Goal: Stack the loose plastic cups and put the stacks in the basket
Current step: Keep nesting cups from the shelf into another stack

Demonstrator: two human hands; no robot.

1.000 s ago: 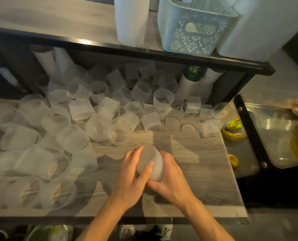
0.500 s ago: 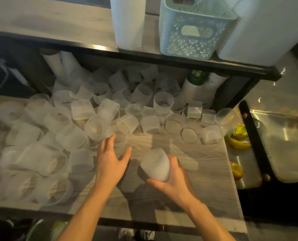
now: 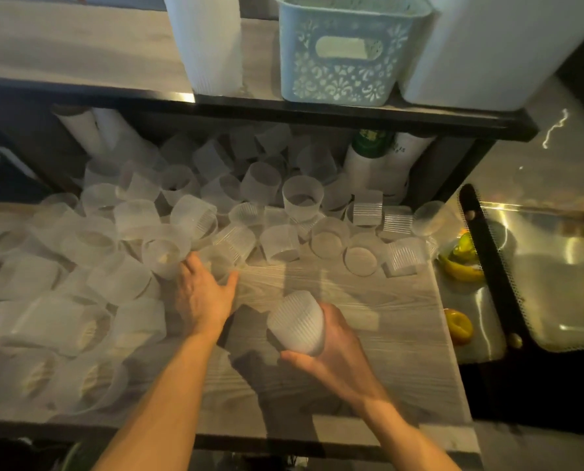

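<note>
Ribbed plastic cup stack (image 3: 296, 322): gripped in right hand (image 3: 331, 348), fingers curled round it; left hand (image 3: 205, 294), fingers spread, at loose cups (image 3: 222, 253); basket (image 3: 343, 49) on shelf beyond both

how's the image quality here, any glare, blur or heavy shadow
Head view: dim, warm light; bright glare on the metal tray at right and a glint on the shelf edge. The right hand with its ribbed cup stack throws a dark shadow on the table. Cups at the far left smear; wide-angle bending at the edges.
</note>
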